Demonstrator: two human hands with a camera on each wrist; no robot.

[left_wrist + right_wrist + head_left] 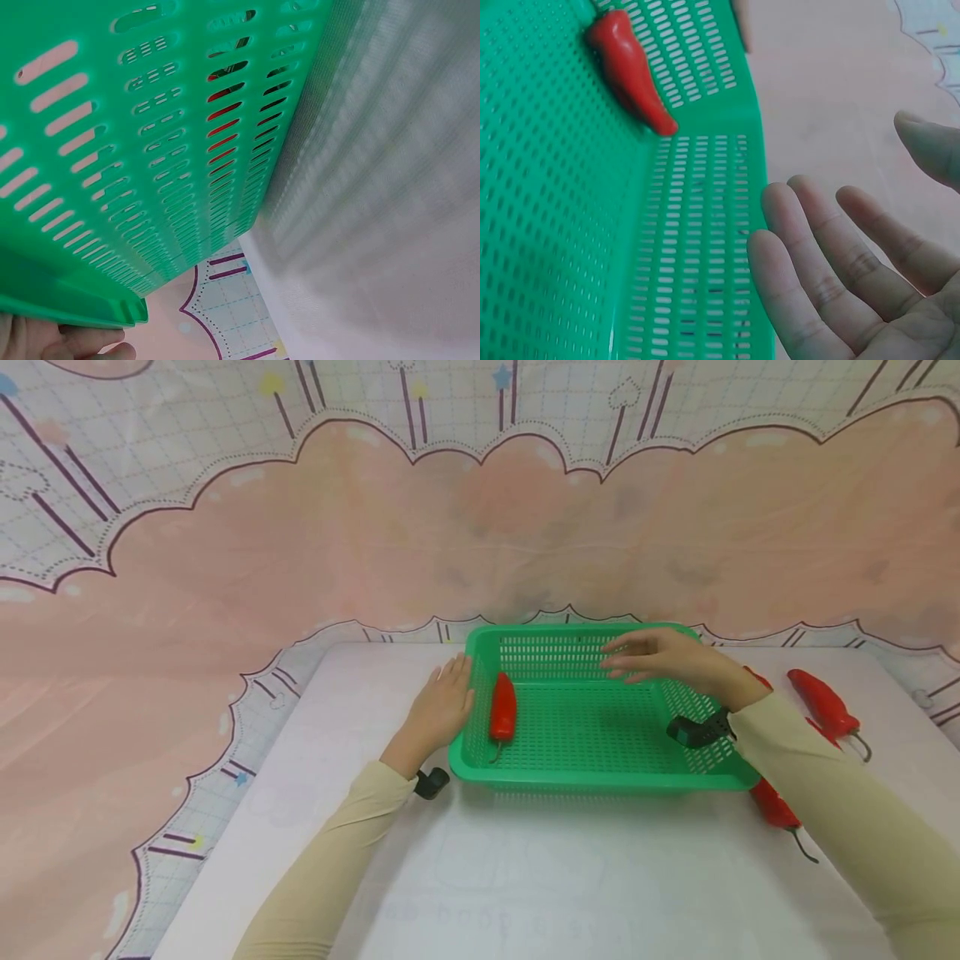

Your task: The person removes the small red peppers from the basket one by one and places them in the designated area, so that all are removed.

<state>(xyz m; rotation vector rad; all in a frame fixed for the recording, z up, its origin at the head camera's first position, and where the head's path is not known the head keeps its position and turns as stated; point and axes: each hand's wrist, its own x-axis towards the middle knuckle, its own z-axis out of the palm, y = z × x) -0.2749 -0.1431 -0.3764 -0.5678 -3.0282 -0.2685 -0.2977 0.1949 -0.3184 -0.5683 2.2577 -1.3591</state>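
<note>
A green plastic basket with slotted walls stands on the white table. Inside it, along the left wall, lies one red chili pepper, stem toward the front; the right wrist view shows this pepper too. My left hand rests at the basket's left rim with its fingers straight; in the left wrist view its fingers touch the rim. Above the basket's right half hovers my right hand, fingers loosely extended and apart, holding nothing.
To the right of the basket lie more red peppers: one at the back right, one near the front corner, others partly hidden by my right sleeve. Behind the table hangs a pink patterned cloth.
</note>
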